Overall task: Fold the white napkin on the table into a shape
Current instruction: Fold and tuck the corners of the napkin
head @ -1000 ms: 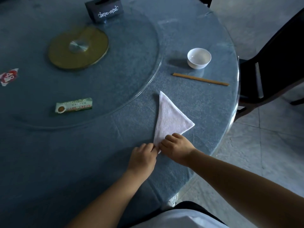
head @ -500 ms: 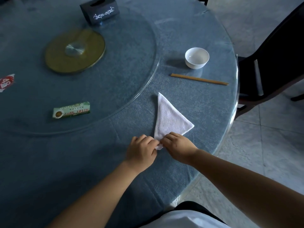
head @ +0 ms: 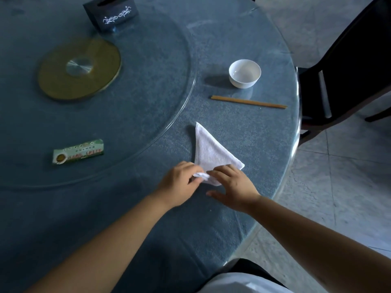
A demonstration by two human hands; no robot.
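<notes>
The white napkin lies folded as a triangle on the blue round table, one tip pointing away from me. My left hand pinches the napkin's near corner, which is curled up off the cloth. My right hand rests flat beside it, fingers pressing the napkin's near right edge, thumb spread on the tablecloth. Both hands hide the near part of the napkin.
A white bowl and a pair of wooden chopsticks lie beyond the napkin. On the glass turntable sit a green packet, a gold disc and a dark tissue box. A dark chair stands at the right.
My left hand has lifted and curled the napkin's near corner. My right hand has opened out flat and its thumb has spread. The view has shifted slightly.
</notes>
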